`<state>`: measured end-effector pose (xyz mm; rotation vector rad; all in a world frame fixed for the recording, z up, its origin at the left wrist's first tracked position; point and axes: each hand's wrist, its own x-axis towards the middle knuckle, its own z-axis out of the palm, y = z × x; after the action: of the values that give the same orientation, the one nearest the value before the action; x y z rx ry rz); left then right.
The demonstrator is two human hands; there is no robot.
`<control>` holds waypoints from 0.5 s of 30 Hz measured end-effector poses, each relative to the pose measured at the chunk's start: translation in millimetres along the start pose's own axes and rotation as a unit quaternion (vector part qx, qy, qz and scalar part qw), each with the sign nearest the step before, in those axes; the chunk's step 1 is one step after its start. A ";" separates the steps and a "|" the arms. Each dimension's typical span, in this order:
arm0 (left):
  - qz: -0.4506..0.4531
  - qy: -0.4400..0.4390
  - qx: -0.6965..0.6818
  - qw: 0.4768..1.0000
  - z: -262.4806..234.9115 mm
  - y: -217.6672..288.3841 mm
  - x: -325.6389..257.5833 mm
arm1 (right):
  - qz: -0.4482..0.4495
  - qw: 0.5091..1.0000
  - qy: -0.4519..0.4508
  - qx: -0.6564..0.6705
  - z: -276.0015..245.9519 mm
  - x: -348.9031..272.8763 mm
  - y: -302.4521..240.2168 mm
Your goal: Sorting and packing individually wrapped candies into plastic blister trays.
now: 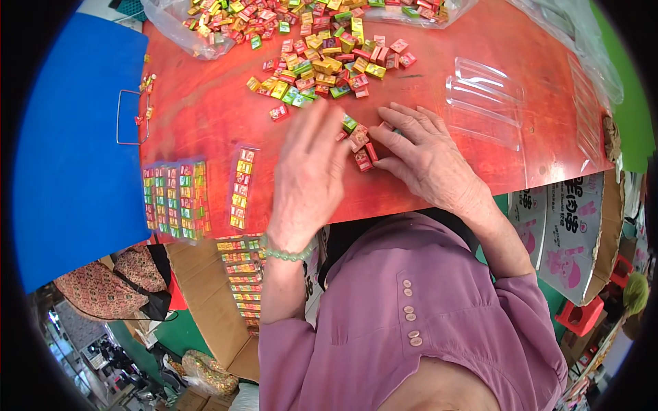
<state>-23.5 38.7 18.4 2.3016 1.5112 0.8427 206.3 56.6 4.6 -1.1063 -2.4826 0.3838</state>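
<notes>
A few small candy-sized boxes (359, 140) in red, pink and green lie on the red table between my hands. My left hand (308, 168), blurred by motion, is beside them with its fingers stretched out; its fingertips reach toward the loose pile. On the other side is my right hand (428, 152), fingers apart and bent, thumb and fingertips at the edge of the small group. Something green shows partly under its fingers. Beyond both hands spreads a heap of little boxes (329, 61) in red, yellow and green.
A filled clear tray (241, 188) lies left of my left hand, near several stacked filled trays (176, 198). Empty clear trays (485, 103) lie at right. A plastic bag (199, 38) holds more boxes at the back. Below the table edge stands a carton (205, 294) with filled trays.
</notes>
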 end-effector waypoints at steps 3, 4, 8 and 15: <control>-0.035 0.096 0.105 0.989 -6.9 -17.9 28.1 | 0.034 0.999 0.033 0.013 6.6 2.6 -5.4; -0.036 0.098 0.105 0.989 -4.9 -29.3 37.2 | 0.023 0.999 0.033 0.004 7.5 2.8 -6.1; -0.099 0.082 0.221 0.967 4.5 -62.9 55.0 | -0.007 0.999 0.035 -0.015 12.6 3.4 -7.1; -0.045 0.102 0.143 0.983 27.9 -25.3 44.5 | -0.001 0.999 0.051 -0.013 18.8 0.0 0.6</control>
<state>-13.0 92.1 -2.2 2.3771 1.9234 0.9123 198.1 55.3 -12.3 -1.1052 -2.4063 0.2891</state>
